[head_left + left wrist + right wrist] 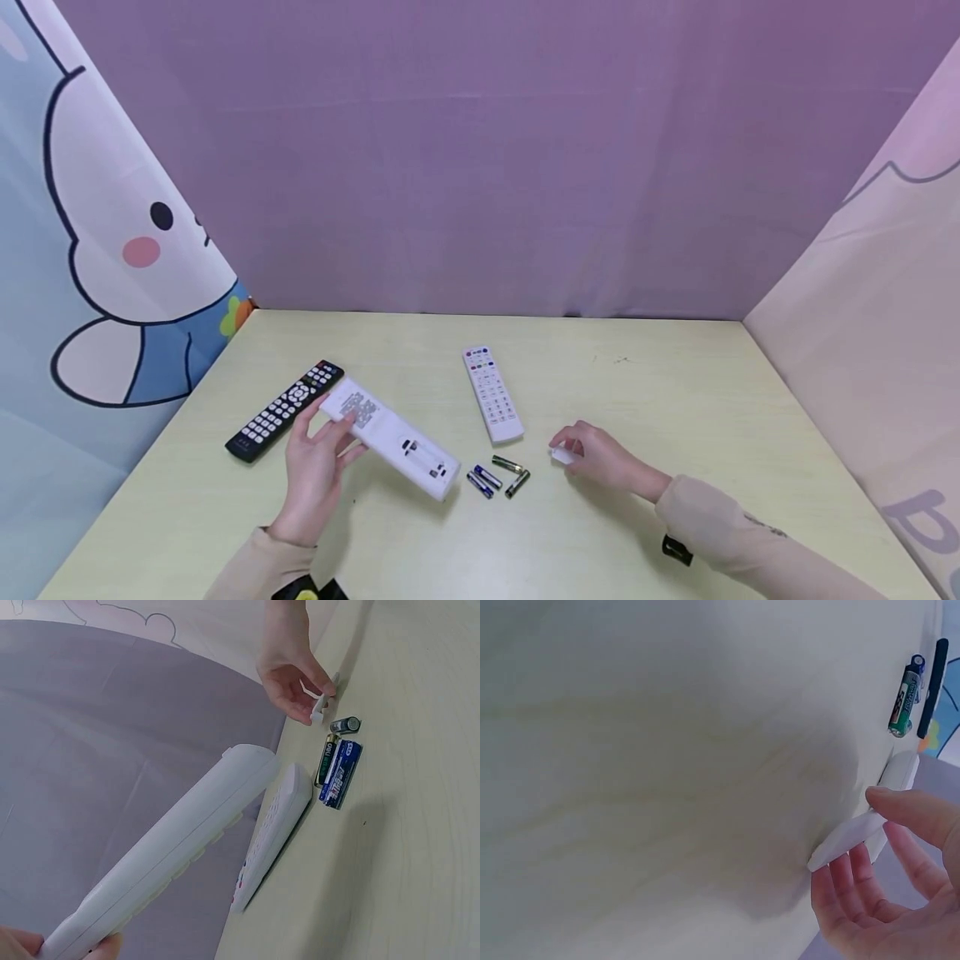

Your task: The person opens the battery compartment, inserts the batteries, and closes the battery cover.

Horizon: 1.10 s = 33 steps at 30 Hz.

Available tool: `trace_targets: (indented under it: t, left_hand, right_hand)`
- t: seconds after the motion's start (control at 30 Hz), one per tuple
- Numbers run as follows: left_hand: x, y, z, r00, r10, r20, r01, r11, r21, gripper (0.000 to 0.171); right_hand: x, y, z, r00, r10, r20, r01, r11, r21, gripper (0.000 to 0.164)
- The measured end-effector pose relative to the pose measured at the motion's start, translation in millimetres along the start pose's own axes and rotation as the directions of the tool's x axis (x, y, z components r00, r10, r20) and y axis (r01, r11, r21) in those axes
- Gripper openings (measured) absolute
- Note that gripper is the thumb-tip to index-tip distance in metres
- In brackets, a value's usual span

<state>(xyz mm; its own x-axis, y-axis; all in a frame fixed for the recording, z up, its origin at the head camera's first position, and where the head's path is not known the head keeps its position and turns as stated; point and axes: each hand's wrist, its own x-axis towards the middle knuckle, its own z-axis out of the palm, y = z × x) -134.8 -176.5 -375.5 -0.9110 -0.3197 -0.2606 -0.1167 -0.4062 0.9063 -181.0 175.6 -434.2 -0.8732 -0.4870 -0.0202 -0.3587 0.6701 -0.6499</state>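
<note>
My left hand (315, 475) grips a white remote control (393, 437) by one end, its back turned up with the bare battery compartment showing. In the left wrist view the same remote (165, 847) is seen from the side, above the table. On the right, my right hand (600, 454) pinches a small white battery cover (564, 456) between thumb and fingers, close over the table. The right wrist view shows the cover (847, 840) edge-on against the fingertips. Between the hands lie several batteries (508, 463), some blue and some dark green.
A second white remote (493, 396) lies buttons up behind the batteries. To the left, a black remote (285, 410) lies at a slant, partly behind the left hand's remote. A purple cloth wall (480, 167) borders the pale table (645, 367) at the back.
</note>
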Motion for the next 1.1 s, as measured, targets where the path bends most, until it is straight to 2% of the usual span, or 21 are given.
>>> trace_targets:
  t: [0.53,0.77,0.93,1.1]
  left_hand:
    - [-2.8,0.5,3.0,1.0,-0.008,0.029,0.008,1.0,0.022,0.056]
    - [-2.0,-0.5,6.9,0.999,0.003,0.045,-0.004,1.0,0.024,0.057]
    - [-0.9,-2.8,8.0,0.999,0.001,0.037,-0.002,1.0,0.028,0.055]
    - [-0.4,-4.3,8.9,0.999,-0.004,0.036,0.003,1.0,0.031,0.055]
  right_hand:
    - [4.8,-0.2,3.8,1.0,0.023,0.004,-0.023,1.0,-0.012,0.03]
    - [4.8,-11.9,4.7,0.996,-0.09,-0.023,0.09,0.996,-0.01,0.028]
    - [3.7,-22.5,7.9,0.991,-0.129,0.022,0.128,0.992,0.005,0.027]
    - [2.2,-32.7,13.8,0.987,-0.147,0.07,0.15,0.988,-0.044,0.025]
